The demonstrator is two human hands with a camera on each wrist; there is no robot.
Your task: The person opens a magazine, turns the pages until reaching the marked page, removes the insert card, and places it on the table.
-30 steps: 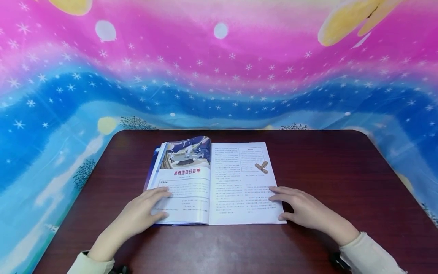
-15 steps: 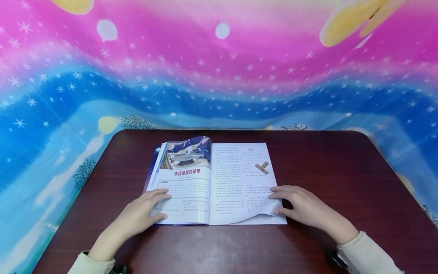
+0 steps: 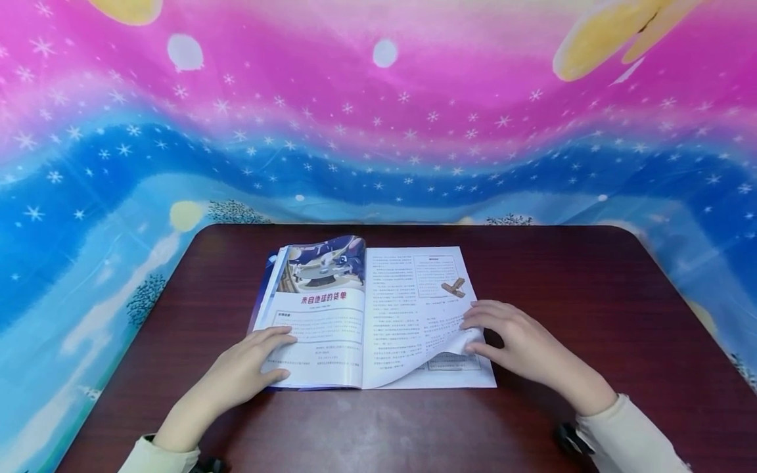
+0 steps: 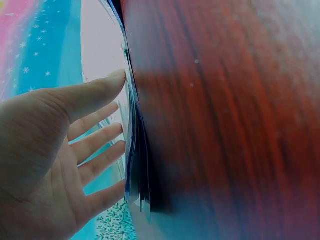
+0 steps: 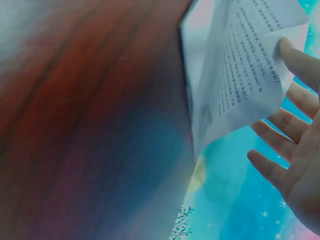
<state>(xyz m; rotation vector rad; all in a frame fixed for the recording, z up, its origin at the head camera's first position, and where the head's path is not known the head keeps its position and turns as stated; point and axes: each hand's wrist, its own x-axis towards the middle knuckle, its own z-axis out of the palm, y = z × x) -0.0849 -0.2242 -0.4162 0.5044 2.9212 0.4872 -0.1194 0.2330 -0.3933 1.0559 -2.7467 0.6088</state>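
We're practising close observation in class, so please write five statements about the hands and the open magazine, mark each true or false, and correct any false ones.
1. The magazine lies open on the dark table. True.
2. The left hand touches the left-hand page. True.
3. The right-hand page lies completely flat. False: the right hand pinches its near outer corner, which is curled up.
4. The red title is printed above the illustration. False: it stands below the illustration.
5. A drawing of crossed brown pieces appears on the right-hand page. True.
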